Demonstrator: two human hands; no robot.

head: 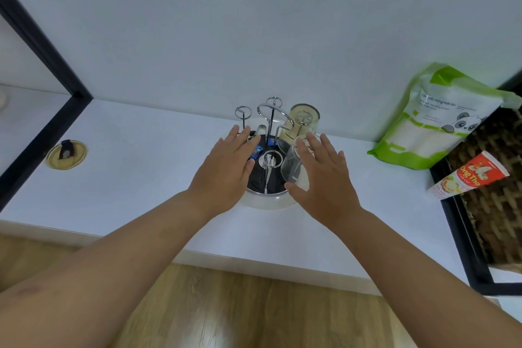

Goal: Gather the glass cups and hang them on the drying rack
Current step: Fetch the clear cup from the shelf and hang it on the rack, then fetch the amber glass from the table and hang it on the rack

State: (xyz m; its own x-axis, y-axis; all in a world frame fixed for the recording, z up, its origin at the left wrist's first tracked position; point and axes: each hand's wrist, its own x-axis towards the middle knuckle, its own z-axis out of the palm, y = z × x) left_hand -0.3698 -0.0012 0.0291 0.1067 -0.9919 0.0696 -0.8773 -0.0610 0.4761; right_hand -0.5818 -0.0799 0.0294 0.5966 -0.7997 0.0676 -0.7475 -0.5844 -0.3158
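Note:
A chrome drying rack (271, 114) with looped prongs stands on a round dark base with a white rim (265, 204), at the back of the white counter. One glass cup (304, 119) hangs upside down on a prong at the rack's back right. A second clear glass cup (291, 168) sits tilted, mouth down, at the front right of the rack. My right hand (324, 178) lies flat against this cup with its fingers spread and the thumb near the rim. My left hand (226, 167) hovers over the rack's left side, fingers straight, holding nothing.
A round yellowish lid (66, 154) lies on the counter to the left. At the right are a green refill pouch (440, 121), a red tube (471, 175) and a wicker basket (502, 200) in a black frame. A black frame post (42, 51) rises at the left.

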